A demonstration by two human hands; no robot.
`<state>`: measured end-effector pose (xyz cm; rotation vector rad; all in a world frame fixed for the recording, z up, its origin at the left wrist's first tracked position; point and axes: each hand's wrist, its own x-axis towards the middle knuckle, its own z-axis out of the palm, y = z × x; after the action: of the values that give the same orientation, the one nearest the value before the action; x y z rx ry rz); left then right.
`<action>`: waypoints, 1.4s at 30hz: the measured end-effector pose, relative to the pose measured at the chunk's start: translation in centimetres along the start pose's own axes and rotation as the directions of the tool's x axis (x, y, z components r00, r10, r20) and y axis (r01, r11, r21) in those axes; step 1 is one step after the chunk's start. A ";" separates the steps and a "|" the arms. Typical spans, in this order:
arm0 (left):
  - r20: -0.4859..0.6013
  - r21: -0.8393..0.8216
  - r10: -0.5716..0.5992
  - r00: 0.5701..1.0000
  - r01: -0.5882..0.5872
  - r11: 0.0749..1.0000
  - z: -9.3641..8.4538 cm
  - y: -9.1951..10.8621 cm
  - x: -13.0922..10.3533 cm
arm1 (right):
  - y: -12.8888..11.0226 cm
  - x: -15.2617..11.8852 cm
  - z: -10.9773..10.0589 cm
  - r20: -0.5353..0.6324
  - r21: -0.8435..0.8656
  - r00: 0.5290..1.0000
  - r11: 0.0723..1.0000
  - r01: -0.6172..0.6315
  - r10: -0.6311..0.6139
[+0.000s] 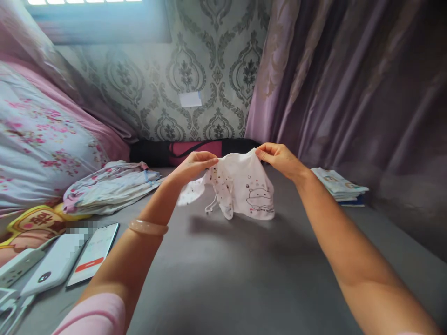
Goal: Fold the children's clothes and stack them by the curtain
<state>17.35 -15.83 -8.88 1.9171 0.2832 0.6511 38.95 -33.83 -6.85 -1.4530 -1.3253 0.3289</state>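
A small white baby shirt (pixel 244 186) hangs between my two hands above the grey bed surface. It carries a line-drawn animal print on its front, and a patterned part with ties hangs at its left. My left hand (pixel 197 164) pinches its upper left edge between thumb and fingers. At the upper right corner, my right hand (pixel 277 157) pinches the cloth the same way. The shirt's lower edge hangs loose, with a shadow on the sheet below it.
Folded clothes (pixel 111 186) lie at the left, and a folded stack (pixel 338 184) at the right. Nearer on the left are a phone (pixel 94 256), a white power bank (pixel 56 260), a power strip (pixel 21 267) and a yellow cushion (pixel 35 225). A dark and pink roll (pixel 195 149) lies along the wall.
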 end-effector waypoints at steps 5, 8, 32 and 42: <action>-0.134 -0.031 0.035 0.990 -0.040 0.999 1.0 -0.8 0.9 | 1.5 0.8 1.0 -0.156 -0.168 0.974 0.976 0.136 -0.163; -0.176 -0.073 0.033 0.984 -0.047 0.996 1.5 -0.9 1.2 | 2.1 1.2 1.2 -0.263 -0.231 0.939 0.959 0.163 -0.223; -0.525 0.660 0.425 0.737 0.038 0.750 5.0 1.9 -3.0 | -6.7 -4.6 -1.6 -0.045 -0.837 0.904 0.510 0.198 -0.425; -0.033 0.820 0.618 0.785 -0.332 0.466 0.5 10.7 -13.0 | -9.3 -12.6 -2.8 -0.116 -0.494 0.975 0.862 0.110 -0.191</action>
<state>5.87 -26.95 -3.51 2.7911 0.2418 1.4395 31.88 -47.78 -3.67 -1.7309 -1.4399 -0.2460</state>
